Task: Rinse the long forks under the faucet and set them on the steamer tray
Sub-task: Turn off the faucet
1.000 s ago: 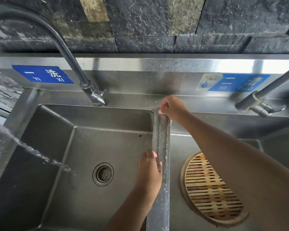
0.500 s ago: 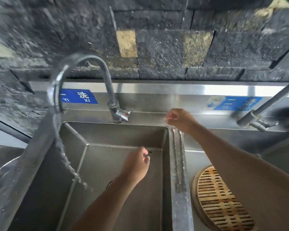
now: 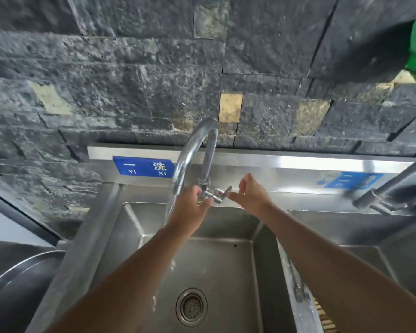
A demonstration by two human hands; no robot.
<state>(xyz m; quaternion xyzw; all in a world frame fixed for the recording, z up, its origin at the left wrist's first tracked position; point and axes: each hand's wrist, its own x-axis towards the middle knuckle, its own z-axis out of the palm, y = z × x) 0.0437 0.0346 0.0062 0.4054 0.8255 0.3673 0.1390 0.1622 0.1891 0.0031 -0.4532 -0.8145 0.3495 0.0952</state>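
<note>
Head view: both bare arms reach far over the left basin (image 3: 226, 265) toward the faucet (image 3: 195, 150). The left hand (image 3: 190, 210) is at the faucet's base, fingers curled loosely around the valve body; whether they grip it firmly I cannot tell. The right hand (image 3: 250, 195) is just right of the lever (image 3: 222, 193), fingers half spread and holding nothing, the fingertips touching or nearly touching the lever's end.

Water (image 3: 169, 212) runs from the spout down past the left hand's wrist and splashes in the basin, left of the drain (image 3: 191, 307).

The forks (image 3: 297, 287) lie on the divider (image 3: 305, 316) between the two basins, near and right, partly hidden by the right forearm; they are blurred, so I cannot tell their count. Just beside them, at the bottom edge, a sliver of the steamer tray (image 3: 324, 320) shows in the right basin, mostly covered by the arm.

A blue sign (image 3: 143, 166) sits on the backsplash left of the faucet, and a second blue sign (image 3: 351, 180) farther right. A second faucet (image 3: 389, 191) enters from the right edge. Behind stands a dark stone wall (image 3: 130, 80). A round metal vessel (image 3: 22, 280) sits at the near left.
</note>
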